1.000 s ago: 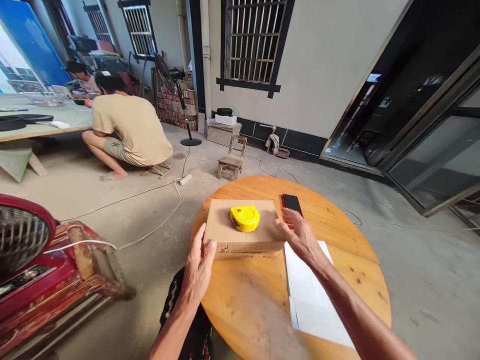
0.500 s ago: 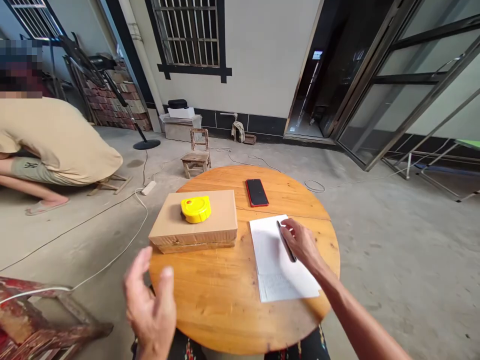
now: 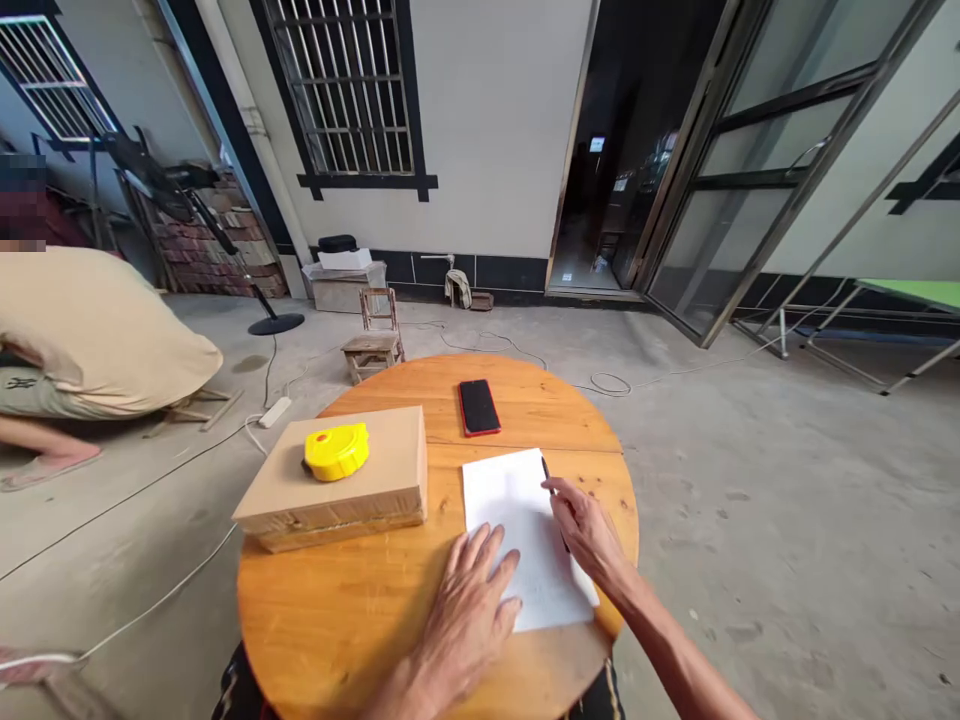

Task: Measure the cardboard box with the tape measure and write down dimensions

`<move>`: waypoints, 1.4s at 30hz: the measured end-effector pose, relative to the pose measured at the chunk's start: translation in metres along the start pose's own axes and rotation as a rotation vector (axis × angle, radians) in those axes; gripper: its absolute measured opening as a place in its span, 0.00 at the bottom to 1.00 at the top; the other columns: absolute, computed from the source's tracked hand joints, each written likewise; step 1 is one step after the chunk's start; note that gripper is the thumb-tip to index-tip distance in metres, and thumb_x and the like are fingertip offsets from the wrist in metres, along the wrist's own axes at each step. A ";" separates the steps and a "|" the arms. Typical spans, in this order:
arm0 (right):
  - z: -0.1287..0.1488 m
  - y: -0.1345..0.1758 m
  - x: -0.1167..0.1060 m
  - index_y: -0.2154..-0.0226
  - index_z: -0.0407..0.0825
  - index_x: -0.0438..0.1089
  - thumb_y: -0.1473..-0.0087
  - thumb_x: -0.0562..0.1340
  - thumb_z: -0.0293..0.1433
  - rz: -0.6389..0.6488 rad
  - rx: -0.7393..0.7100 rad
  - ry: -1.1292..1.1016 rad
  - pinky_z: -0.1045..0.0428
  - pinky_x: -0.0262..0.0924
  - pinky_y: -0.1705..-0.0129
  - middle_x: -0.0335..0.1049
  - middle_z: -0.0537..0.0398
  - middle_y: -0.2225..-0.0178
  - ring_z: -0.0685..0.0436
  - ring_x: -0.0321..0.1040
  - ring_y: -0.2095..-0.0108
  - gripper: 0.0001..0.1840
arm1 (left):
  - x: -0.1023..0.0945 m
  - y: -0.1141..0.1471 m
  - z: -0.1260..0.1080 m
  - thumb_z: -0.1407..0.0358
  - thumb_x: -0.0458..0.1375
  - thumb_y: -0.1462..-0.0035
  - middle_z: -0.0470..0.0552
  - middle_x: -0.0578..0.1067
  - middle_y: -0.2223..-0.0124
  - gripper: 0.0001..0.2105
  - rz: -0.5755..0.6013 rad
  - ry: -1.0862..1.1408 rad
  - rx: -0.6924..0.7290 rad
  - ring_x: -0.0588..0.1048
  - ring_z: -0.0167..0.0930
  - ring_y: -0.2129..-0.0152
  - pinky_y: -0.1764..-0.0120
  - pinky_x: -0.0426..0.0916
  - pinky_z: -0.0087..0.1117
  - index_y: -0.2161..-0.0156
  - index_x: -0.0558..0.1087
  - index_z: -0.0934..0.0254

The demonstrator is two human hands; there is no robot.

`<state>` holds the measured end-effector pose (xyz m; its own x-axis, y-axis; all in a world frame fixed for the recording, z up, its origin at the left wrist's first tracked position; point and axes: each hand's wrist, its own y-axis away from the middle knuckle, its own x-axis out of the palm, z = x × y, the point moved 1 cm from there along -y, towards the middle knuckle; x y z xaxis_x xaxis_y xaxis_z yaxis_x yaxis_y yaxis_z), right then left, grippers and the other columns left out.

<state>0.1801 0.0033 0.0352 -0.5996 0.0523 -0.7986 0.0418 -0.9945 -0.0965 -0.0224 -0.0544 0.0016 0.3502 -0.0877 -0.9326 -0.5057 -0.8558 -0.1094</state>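
Observation:
A white sheet of paper (image 3: 510, 500) lies on the round wooden table (image 3: 337, 620), with faint writing near its lower end. My left hand (image 3: 472, 605) rests flat on the paper's lower left part, fingers spread. At the right edge of the paper, my right hand (image 3: 589, 530) is closed around a dark pen (image 3: 546, 467), much of which the fingers cover. Left of the paper is a cardboard box (image 3: 397, 455) with a yellow tape measure (image 3: 337, 452) on top. A black phone with a red rim (image 3: 478, 407) lies beyond the paper.
A small wooden chair (image 3: 375, 340) stands on the concrete floor behind the table. At the left, a person in a beige shirt (image 3: 97, 330) sits low, near a standing fan (image 3: 225, 235). Cables and a power strip (image 3: 275, 412) lie on the floor.
My left hand has come from the air beside the box down onto the paper. The right hand, with the pen, has shifted toward the paper's right edge. The view has turned slightly right.

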 end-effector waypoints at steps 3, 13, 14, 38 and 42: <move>-0.007 0.009 -0.026 0.55 0.47 0.71 0.36 0.47 0.38 0.003 -0.016 -0.359 0.52 0.63 0.68 0.74 0.52 0.72 0.45 0.70 0.72 0.21 | 0.007 0.009 0.010 0.67 0.56 0.42 0.49 0.59 0.32 0.25 -0.021 -0.058 0.049 0.57 0.43 0.36 0.38 0.57 0.53 0.39 0.64 0.53; 0.006 0.041 -0.046 0.63 0.51 0.72 0.42 0.63 0.41 -0.342 -0.056 -0.880 0.54 0.61 0.72 0.69 0.58 0.78 0.49 0.65 0.75 0.11 | -0.002 0.024 0.002 0.68 0.58 0.42 0.53 0.62 0.34 0.22 -0.054 -0.054 0.025 0.57 0.43 0.36 0.38 0.56 0.54 0.42 0.68 0.58; 0.007 0.041 -0.044 0.61 0.50 0.73 0.40 0.61 0.42 -0.334 -0.049 -0.874 0.54 0.61 0.72 0.70 0.57 0.78 0.49 0.65 0.76 0.13 | -0.003 0.024 0.001 0.67 0.58 0.41 0.54 0.62 0.34 0.21 -0.061 -0.041 0.014 0.57 0.43 0.36 0.38 0.56 0.54 0.43 0.69 0.58; 0.024 -0.032 0.019 0.67 0.49 0.71 0.38 0.58 0.36 0.070 -0.103 -0.567 0.53 0.61 0.71 0.68 0.58 0.76 0.49 0.66 0.75 0.10 | 0.003 -0.041 0.007 0.73 0.52 0.39 0.57 0.70 0.44 0.14 -0.114 -0.086 -0.015 0.71 0.39 0.58 0.55 0.71 0.43 0.49 0.69 0.66; 0.016 -0.042 0.033 0.70 0.49 0.69 0.40 0.57 0.33 0.061 -0.143 -0.492 0.53 0.60 0.72 0.66 0.59 0.77 0.50 0.63 0.77 0.09 | 0.005 -0.040 0.008 0.72 0.52 0.39 0.57 0.72 0.46 0.13 -0.151 -0.073 -0.029 0.72 0.39 0.59 0.56 0.72 0.44 0.50 0.70 0.66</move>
<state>0.1459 0.0458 0.0230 -0.8963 -0.0883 -0.4346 0.1765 -0.9701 -0.1668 -0.0067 -0.0163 -0.0013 0.3614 0.0792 -0.9290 -0.4287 -0.8707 -0.2410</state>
